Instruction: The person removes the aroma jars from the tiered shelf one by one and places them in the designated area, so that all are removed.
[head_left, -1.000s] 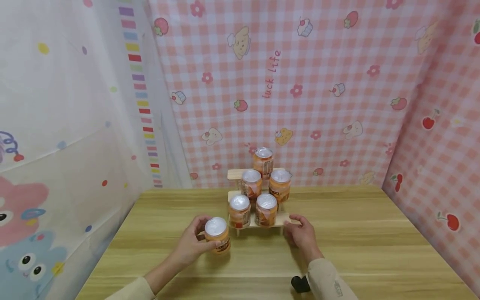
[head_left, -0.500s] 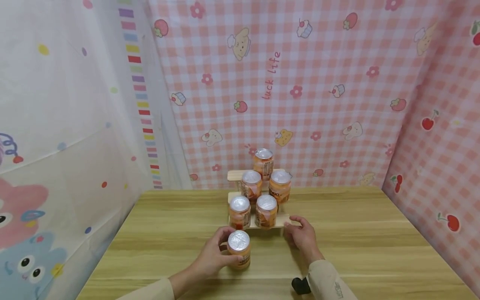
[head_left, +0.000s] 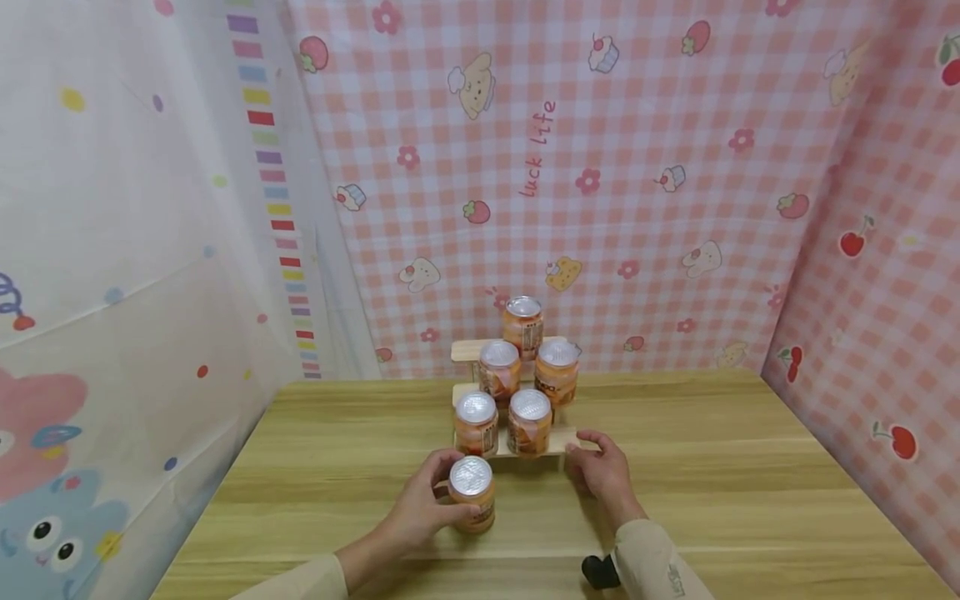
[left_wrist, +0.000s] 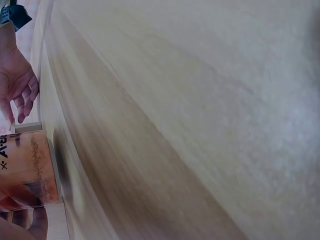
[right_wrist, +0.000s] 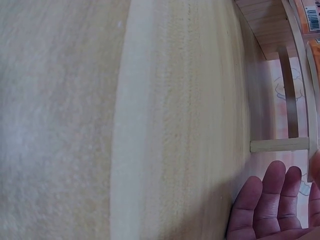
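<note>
My left hand point(head_left: 423, 504) grips an orange-labelled can point(head_left: 472, 504) with a silver lid, thumb at the front and fingers round its far side. The can is upright, in front of a small tiered wooden rack point(head_left: 558, 442); in the left wrist view the can point(left_wrist: 27, 172) lies sideways at the left edge. At the right end of the rack's lowest shelf, my right hand point(head_left: 603, 475) holds the corner between thumb and forefinger. Its other fingers point(right_wrist: 270, 200) extend loosely below shelf level in the right wrist view.
Similar cans stand on the rack: two on the lowest shelf, including the front-left can point(head_left: 477, 429), two on the middle shelf and one top can point(head_left: 522, 329). A black object point(head_left: 600, 572) is beside the right sleeve. Checked cloth point(head_left: 637, 217) hangs behind the wood-grain table point(head_left: 690, 500).
My left hand has carried the can rightward and nearer, from left of the rack to in front of it, then barely moved. The right hand stays at the shelf corner.
</note>
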